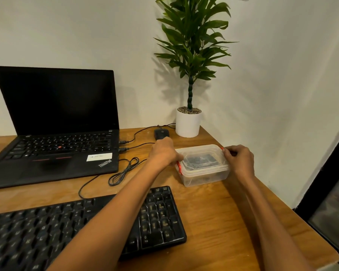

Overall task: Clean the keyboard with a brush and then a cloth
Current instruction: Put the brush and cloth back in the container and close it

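A black keyboard (160, 216) lies on the wooden desk (219, 212) in front of me, partly covered by my left forearm. Beyond it stands a clear plastic box (204, 171) with a lid and red clips. Something dark shows through the lid, too blurred to name. My left hand (163, 151) grips the box's left end at a red clip. My right hand (239, 157) holds the right end, fingers on the other clip. No brush or cloth can be made out.
An open black laptop (55, 122) sits at the back left, with cables (123, 173) coiled beside it. A black mouse (161, 133) and a potted plant (188, 122) stand behind the box. The desk's right edge runs close by the box, with a wall behind.
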The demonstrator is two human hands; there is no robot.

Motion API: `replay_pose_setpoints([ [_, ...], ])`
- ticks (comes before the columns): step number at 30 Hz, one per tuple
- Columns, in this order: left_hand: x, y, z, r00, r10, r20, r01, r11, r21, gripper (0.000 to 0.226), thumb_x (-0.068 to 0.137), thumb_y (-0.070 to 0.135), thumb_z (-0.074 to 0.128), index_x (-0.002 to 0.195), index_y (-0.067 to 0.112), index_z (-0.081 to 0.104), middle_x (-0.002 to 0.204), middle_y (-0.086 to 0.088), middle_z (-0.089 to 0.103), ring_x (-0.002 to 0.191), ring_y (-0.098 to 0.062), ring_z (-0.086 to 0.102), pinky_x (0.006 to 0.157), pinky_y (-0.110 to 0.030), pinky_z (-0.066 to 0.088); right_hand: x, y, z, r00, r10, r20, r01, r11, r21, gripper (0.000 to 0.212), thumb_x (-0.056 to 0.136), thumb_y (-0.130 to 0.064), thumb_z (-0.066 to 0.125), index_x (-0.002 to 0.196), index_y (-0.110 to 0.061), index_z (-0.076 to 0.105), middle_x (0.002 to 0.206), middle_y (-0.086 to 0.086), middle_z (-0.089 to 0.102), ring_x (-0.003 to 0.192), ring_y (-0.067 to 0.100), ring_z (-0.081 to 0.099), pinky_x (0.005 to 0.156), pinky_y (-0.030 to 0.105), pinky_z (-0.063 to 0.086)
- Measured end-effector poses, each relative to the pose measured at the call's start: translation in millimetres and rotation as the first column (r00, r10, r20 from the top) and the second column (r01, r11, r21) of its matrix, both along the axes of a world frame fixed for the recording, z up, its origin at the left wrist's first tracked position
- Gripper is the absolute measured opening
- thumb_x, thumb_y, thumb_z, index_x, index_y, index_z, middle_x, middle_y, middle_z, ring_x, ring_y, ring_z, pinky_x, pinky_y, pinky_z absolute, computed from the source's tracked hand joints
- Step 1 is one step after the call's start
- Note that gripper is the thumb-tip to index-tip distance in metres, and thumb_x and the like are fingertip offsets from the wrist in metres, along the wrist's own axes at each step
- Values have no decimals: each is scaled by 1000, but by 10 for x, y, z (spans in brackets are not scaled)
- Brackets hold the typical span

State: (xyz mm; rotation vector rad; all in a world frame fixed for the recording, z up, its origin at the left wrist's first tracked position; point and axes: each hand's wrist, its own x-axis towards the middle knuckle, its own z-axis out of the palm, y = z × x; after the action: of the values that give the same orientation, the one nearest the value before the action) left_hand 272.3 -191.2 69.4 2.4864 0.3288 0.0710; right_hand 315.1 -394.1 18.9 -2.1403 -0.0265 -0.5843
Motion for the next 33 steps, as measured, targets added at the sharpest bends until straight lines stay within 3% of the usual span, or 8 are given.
replay_pose_setpoints([
  [4, -66, 56, -84, 998, -18, 64, 19, 1000, -21, 20, 76, 24, 69, 80, 5, 68, 77, -8, 68, 78, -19, 66, 73, -32, 56, -23, 3, -22, 1000, -22, 0, 22, 999, 25, 23, 91, -18, 58, 105, -3, 68, 103, 13, 69, 88, 24, 65, 82, 41, 56],
  [8, -238, 122, -185, 973, -94, 212, 88, 995, 35, 28, 85, 34, 61, 87, 8, 71, 67, -3, 61, 64, -15, 55, 61, -30, 48, -106, 31, 3, 996, -61, 71, 61, 998, 5, 26, 92, -23, 56, 107, -5, 68, 105, 13, 68, 88, 24, 62, 78, 34, 52],
  [11, -381, 235, -282, 950, -137, 280, 104, 986, 129, 43, 88, 41, 54, 121, 15, 57, 105, -4, 64, 98, -16, 58, 84, -33, 50, -179, 101, 39, 990, -58, 131, 63, 997, -40, 30, 93, -24, 54, 114, -6, 64, 114, 14, 65, 100, 27, 60, 79, 33, 47],
  [14, -555, 423, -356, 927, -212, 310, 144, 963, 227, 55, 89, 43, 51, 137, 20, 40, 140, -2, 45, 130, -17, 37, 106, -39, 35, -278, 244, 61, 988, -11, 156, 28, 994, -106, 32, 94, -26, 53, 119, -8, 61, 120, 13, 62, 109, 27, 55, 83, 36, 47],
  [19, -973, 828, -418, 892, -268, 363, 149, 935, 323, 53, 91, 41, 49, 139, 21, 37, 145, 3, 37, 134, -11, 28, 108, -29, 27, -535, 594, 93, 988, 68, 139, -46, 986, -161, 37, 92, -32, 54, 124, -14, 58, 129, 10, 56, 118, 26, 50, 87, 35, 44],
  [24, -1468, 1257, -490, 884, -220, 413, 46, 919, 392, 57, 88, 38, 55, 138, 14, 40, 149, -4, 32, 139, -18, 23, 112, -25, 15, -890, 975, 140, 969, 209, 135, -180, 963, -201, 40, 91, -34, 54, 126, -14, 56, 130, 9, 56, 123, 23, 46, 96, 38, 38],
  [27, -1753, 1509, -521, 878, -182, 443, -5, 921, 389, 58, 86, 40, 58, 134, 10, 45, 146, -10, 36, 138, -23, 27, 114, -32, 19, -1158, 1275, 147, 948, 295, 123, -260, 936, -239, 41, 91, -36, 53, 126, -14, 56, 130, 6, 56, 123, 22, 46, 99, 37, 36],
  [33, -2306, 1888, -556, 893, -116, 435, -73, 916, 394, 63, 86, 53, 49, 138, 18, 41, 150, -1, 28, 141, -14, 18, 108, -22, 14, -1712, 1798, 98, 910, 414, 25, -385, 865, -323, 45, 92, -42, 50, 131, -21, 49, 139, 1, 47, 131, 17, 37, 98, 29, 29],
])
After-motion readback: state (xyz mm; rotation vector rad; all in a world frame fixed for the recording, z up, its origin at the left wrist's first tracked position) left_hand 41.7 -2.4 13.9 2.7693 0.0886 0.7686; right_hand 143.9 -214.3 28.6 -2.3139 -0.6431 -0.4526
